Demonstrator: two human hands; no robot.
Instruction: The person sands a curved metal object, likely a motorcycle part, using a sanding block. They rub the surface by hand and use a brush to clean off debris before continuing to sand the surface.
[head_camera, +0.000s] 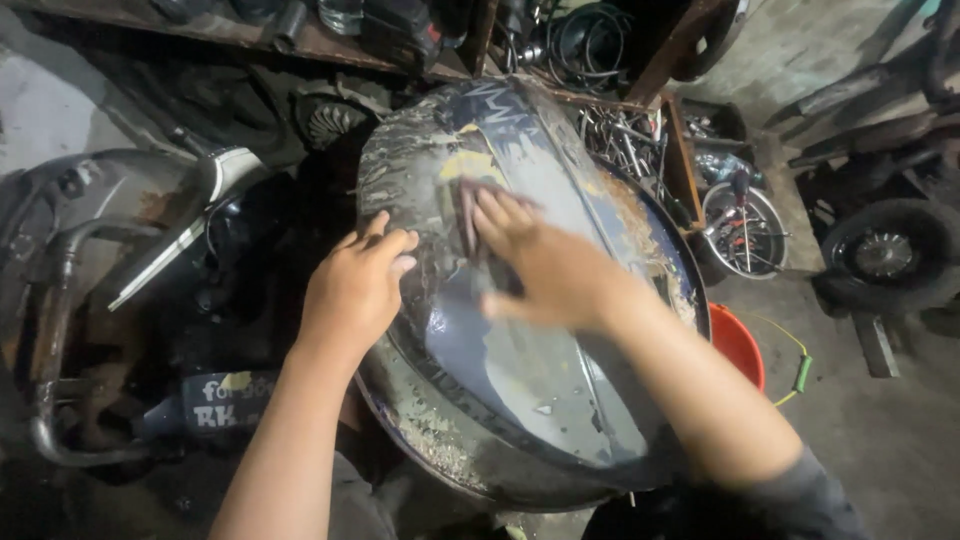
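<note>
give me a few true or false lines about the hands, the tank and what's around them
1. The right hand presses a small reddish sanding piece on the dark blue fuel tank. True.
2. The left hand grips a wrench. False: it rests flat on the tank's left side, holding nothing.
3. A red bucket sits to the right of the tank. True.
4. The tank's paint is clean and unbroken. False: it is worn, with patchy bare and yellowish spots.
5. A wheel stands on the floor at the right. True.

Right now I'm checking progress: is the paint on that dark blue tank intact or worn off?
Partly worn off. The tank shows patchy bare and rusty areas near the top and edges; the right hand presses a small abrasive piece there.
</note>
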